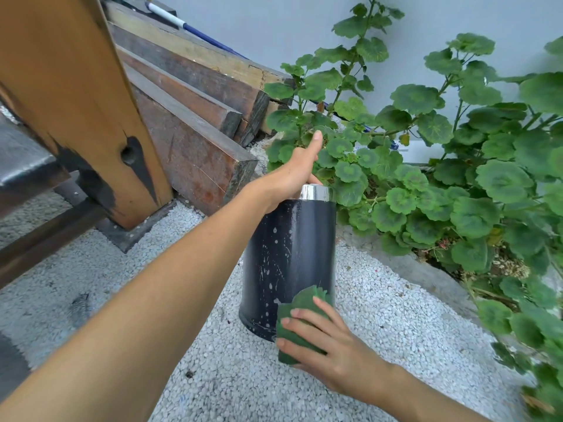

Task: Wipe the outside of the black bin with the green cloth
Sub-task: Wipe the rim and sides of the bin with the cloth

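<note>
The black bin [286,257] stands upright on pale gravel, with a shiny metal rim at its top and pale splashes down its side. My left hand [292,175] grips that rim from the left, thumb sticking up. My right hand [323,339] presses the folded green cloth [300,318] flat against the bin's lower right side, near the base. Part of the cloth lies hidden under my fingers.
Stacked dark timber beams [195,123] and a slanted wooden post [79,95] stand to the left. A leafy green plant [432,166] in a concrete-edged bed crowds the bin's right and back. A blue-handled pole [195,28] leans at the wall.
</note>
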Motion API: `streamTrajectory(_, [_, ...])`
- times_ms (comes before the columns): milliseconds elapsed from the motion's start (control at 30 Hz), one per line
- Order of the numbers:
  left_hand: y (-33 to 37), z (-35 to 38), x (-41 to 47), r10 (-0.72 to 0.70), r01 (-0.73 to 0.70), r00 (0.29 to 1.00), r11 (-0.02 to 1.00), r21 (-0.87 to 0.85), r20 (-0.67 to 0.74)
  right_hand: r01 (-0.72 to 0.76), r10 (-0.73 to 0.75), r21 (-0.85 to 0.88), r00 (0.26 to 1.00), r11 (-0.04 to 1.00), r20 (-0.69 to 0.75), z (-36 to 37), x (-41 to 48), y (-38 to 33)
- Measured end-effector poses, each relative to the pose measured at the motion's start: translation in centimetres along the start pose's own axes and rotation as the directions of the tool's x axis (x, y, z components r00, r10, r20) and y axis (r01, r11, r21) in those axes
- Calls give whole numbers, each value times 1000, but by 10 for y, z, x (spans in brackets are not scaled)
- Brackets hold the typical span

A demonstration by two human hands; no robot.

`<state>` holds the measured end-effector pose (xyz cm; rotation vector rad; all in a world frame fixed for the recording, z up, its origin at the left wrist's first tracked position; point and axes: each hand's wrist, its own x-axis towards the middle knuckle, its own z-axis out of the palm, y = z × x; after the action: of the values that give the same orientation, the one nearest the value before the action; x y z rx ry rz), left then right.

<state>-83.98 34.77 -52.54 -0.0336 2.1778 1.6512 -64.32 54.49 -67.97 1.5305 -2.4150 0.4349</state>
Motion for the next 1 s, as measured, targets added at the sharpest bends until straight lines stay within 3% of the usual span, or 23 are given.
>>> streamTrajectory(100, [0,1,-2,-21,21,1000,1000,21,13,-10,9,-31,999,999,-49,-8,8,-2])
streamTrajectory(167, [-1,0,-3,-9,9,1000,1000,4,28,-137,151,127,983,982,-105,-19,21,-4])
streamTrajectory(233, [-2,-1,-4,-3,4,999,1000,-18,53,-370,462,427,877,825,-133,-35,37,-6])
streamTrajectory(300, [-2,-3,-6,-5,8,997,999,-42,73,-464,679,664,728,586,-91,-53,58,0])
streamTrajectory(367, [-2,-5,-8,-3,10,997,996,-86,81,-466,744,697,652,545,-146,-78,79,19])
streamTrajectory(400, [-2,-5,-9,-1,11,996,993,-118,85,-457,727,649,649,608,-224,-91,90,29])
streamTrajectory(467, [-2,-5,-12,5,11,996,981,-192,86,-445,608,432,689,784,-395,-109,111,49])
streamTrajectory(567, [-3,-6,-14,6,11,998,956,-292,60,-444,473,181,743,878,-474,-110,138,67])
streamTrajectory(700, [-4,-14,-16,-10,20,999,951,-309,33,-393,350,-65,872,917,-342,-81,150,71])
streamTrajectory(1000, [-13,-21,-13,49,-32,994,986,-162,103,-255,234,-218,965,942,-118,-38,121,37])
